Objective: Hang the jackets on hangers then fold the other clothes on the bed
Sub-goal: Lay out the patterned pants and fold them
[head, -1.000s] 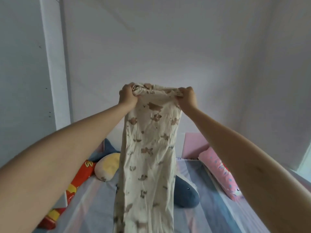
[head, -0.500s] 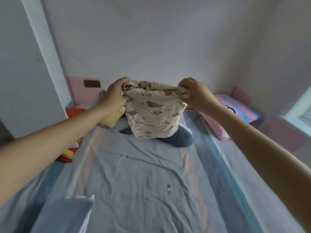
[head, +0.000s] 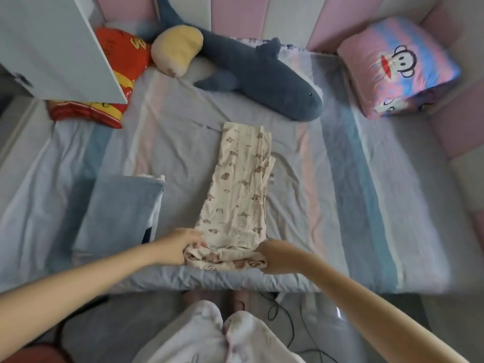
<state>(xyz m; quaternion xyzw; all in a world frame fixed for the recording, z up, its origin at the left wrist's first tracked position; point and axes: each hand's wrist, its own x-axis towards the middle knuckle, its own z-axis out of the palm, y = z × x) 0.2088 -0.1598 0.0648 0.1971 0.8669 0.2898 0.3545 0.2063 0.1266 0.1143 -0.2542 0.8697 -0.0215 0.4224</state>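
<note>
Lower centre of frame: printed garment (head: 239,184) lying lengthwise on bed (head: 353,205), near end bunched, gripped in curled fingers of left hand (head: 183,244) and right hand (head: 272,258).

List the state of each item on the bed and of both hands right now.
patterned trousers: laid out lengthwise on the sheet, near end bunched.
left hand: gripping the bunched end's left corner.
right hand: gripping its right corner.
blue cloth: folded, lying left of the trousers.
shark plush: lying across the head end.
bed sheet: wrinkled.
</note>
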